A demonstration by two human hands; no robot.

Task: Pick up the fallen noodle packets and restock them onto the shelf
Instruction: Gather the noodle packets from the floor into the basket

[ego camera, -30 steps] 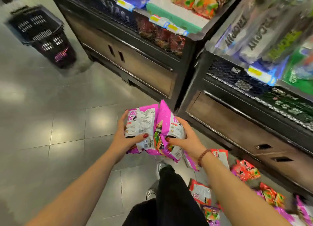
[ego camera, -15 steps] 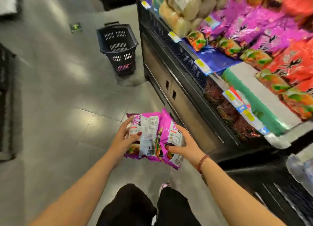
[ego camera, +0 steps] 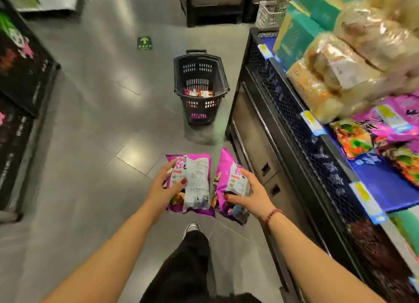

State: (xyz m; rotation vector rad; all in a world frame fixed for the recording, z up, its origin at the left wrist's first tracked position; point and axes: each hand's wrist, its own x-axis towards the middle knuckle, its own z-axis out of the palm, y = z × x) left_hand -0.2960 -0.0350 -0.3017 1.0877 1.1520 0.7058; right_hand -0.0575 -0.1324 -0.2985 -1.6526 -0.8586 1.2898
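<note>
L hand [ego camera: 165, 189] holds the L packets [ego camera: 197, 184], pink, at least two stacked. The thumb lies across the front and the fingers wrap the top-left edge. R hand [ego camera: 251, 196] grips the R packet [ego camera: 223, 164], fingers curled over its right side and thumb at the low-left corner. A bead bracelet [ego camera: 271, 216] sits on that wrist. Both lots are up off the floor [ego camera: 90, 132], in front of the body at about the same height. They're just beside each other w/ a slim gap at the top; lower down, can't tell if they touch.

The shelf [ego camera: 317, 148] runs along the right, near to far. Its dark front edge carries price tags [ego camera: 311, 122], w/ pink stock [ego camera: 390, 119] and pale bagged goods behind. The R packet hangs near the cabinet front under that edge, not touching it.

The basket [ego camera: 199, 87] stands farther down the aisle, just beside the shelf base, w/ a few packets inside. Between it and the L display [ego camera: 20, 76] the floor is a wide open strip. A green sticker [ego camera: 144, 43] lies farther off. One shoe [ego camera: 191, 228] shows below the packets.
</note>
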